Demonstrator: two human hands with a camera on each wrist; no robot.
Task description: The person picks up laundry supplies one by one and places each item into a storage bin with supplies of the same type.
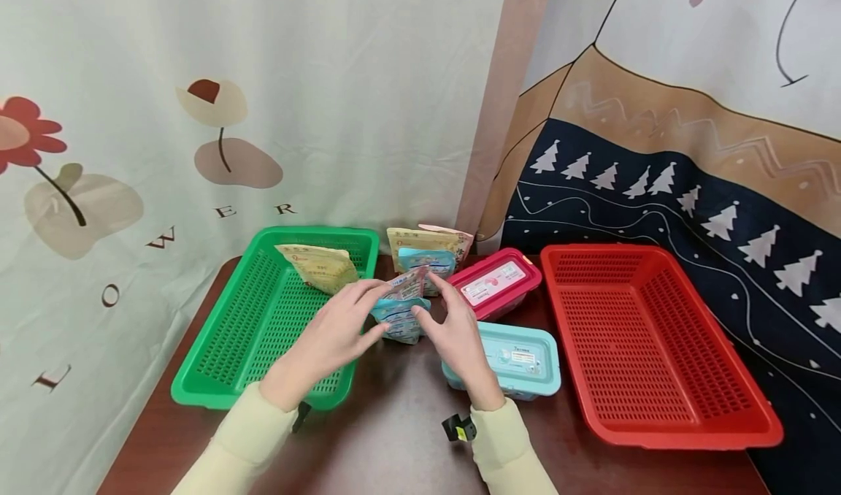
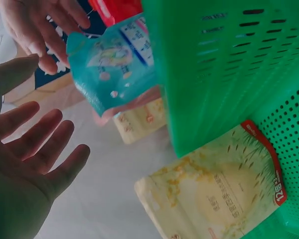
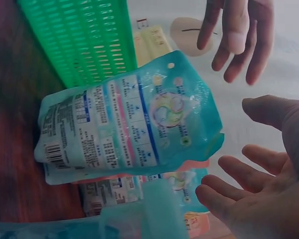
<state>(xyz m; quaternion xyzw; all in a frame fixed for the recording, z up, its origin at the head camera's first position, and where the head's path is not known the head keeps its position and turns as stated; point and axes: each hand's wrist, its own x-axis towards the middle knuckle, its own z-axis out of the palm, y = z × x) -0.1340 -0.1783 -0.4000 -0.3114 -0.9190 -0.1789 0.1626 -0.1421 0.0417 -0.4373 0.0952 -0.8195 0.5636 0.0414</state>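
A blue printed pouch (image 1: 401, 323) stands on the table, with my left hand (image 1: 335, 327) on its left and my right hand (image 1: 456, 331) on its right. Both hands have their fingers spread. In the right wrist view the pouch (image 3: 114, 124) shows its text and barcode, and gaps separate it from the fingers of both hands. A pinkish pouch (image 1: 410, 283) stands directly behind it, then another blue pouch (image 1: 427, 260). A yellow pouch (image 1: 420, 239) and a pink-edged one (image 1: 465, 244) are at the back of the row.
At left, a green basket (image 1: 217, 320) holds a yellow pouch (image 1: 318, 267). Right of the pouches lie a dark pink lidded box (image 1: 496, 283) and a light blue lidded box (image 1: 519, 356). A red basket (image 1: 631, 349) stands further right. Printed curtains hang behind the table.
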